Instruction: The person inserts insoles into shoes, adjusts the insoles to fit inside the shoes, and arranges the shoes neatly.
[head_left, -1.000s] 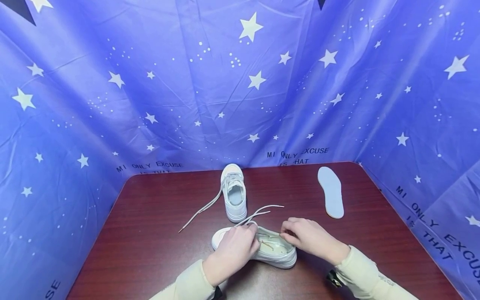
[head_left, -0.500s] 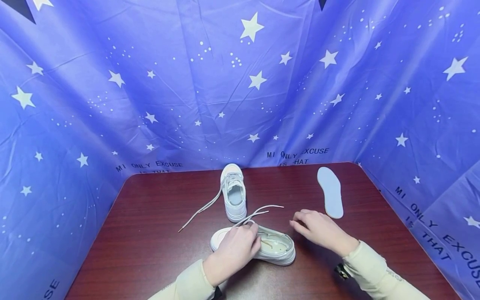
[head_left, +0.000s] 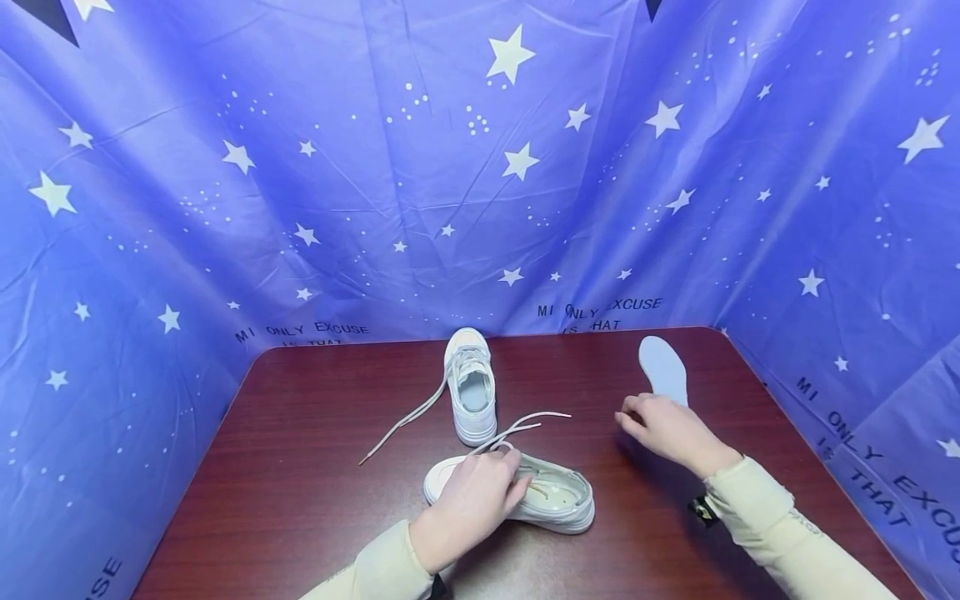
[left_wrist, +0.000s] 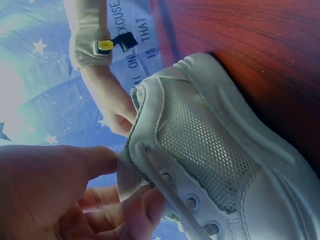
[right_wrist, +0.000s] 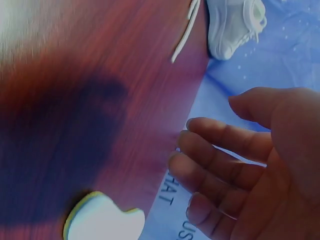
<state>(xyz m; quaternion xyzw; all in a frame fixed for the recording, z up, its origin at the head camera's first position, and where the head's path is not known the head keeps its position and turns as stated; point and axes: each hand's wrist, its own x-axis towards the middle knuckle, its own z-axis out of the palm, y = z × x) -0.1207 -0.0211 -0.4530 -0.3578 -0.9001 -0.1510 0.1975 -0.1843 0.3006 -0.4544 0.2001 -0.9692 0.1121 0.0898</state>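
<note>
A white sneaker (head_left: 562, 518) lies on the table with its toe to the left and its opening up, showing a pale inner sole. My left hand (head_left: 472, 496) holds it at the tongue; in the left wrist view, thumb and fingers (left_wrist: 142, 207) pinch there beside the laced eyelets and mesh side. My right hand (head_left: 671, 429) is empty, its fingers loosely bent in the right wrist view. It hovers by a light grey insole (head_left: 663, 367), overlapping its near end in the head view. The insole's yellowish edge (right_wrist: 75, 215) shows in the right wrist view.
Behind the held sneaker, a second white sneaker (head_left: 474, 421) points away, a grey insole inside and a loose lace (head_left: 405, 417) trailing left. The held sneaker's lace ends (head_left: 536, 417) reach right. Blue star-print curtains (head_left: 375, 208) enclose the dark red table (head_left: 300, 467).
My right hand has left the heel opening of the near sneaker and moved right and away, over to the insole. The left hand has stayed on the sneaker.
</note>
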